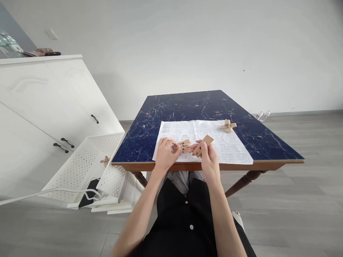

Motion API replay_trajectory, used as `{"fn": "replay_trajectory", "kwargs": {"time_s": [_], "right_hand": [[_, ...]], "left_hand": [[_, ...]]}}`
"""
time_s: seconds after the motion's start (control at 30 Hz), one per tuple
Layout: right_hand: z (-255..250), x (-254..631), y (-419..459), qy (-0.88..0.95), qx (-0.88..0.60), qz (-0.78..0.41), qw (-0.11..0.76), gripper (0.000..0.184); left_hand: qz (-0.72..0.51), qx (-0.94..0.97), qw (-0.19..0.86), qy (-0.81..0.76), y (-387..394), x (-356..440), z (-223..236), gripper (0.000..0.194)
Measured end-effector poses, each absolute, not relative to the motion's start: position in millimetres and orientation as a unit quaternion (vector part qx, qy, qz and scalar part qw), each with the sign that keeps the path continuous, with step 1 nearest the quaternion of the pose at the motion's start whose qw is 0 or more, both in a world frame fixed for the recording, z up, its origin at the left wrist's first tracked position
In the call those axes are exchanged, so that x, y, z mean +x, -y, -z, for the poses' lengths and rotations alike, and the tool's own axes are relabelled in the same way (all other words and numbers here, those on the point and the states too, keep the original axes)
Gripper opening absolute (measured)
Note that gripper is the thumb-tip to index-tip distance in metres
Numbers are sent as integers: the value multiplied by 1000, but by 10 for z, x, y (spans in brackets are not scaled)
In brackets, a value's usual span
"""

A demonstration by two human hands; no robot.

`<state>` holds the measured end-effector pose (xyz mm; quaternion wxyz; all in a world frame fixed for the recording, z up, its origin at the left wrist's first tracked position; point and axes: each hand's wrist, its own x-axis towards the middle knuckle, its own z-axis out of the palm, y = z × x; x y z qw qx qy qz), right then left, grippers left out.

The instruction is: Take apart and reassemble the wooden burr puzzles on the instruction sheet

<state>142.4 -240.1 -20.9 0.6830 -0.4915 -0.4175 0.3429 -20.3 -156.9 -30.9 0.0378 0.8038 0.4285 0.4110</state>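
Risk noted: small wooden parts could slip from a light fingertip hold

Left hand point(164, 153) pinched on notched wooden parts point(186, 142), one piece or several not determinable; right hand point(209, 156) clamped, thumb over fingers, on a marked wooden block point(207, 140); both held over the near part of the paper sheet point(230, 150) on the blue table point(182, 107); a loosened pinch could drop a part past the near edge, and a dragged sheet could disturb the wooden cross point(227, 125) at its far right corner
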Motion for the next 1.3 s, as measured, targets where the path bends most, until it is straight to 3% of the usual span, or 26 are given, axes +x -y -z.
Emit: {"fn": "replay_trajectory", "kwargs": {"time_s": [0.2,0.83,1.3], "right_hand": [[231,1541,2386,359,-432,-431,706,42],[242,1614,2399,356,-438,-449,692,45],[299,1601,2392,337,-436,-470,690,61]], "left_hand": [[-383,808,18,-448,1574,-173,305,15],[-334,846,34,-413,1587,-212,272,29],[-303,856,52,-415,1608,-207,267,34]]}}
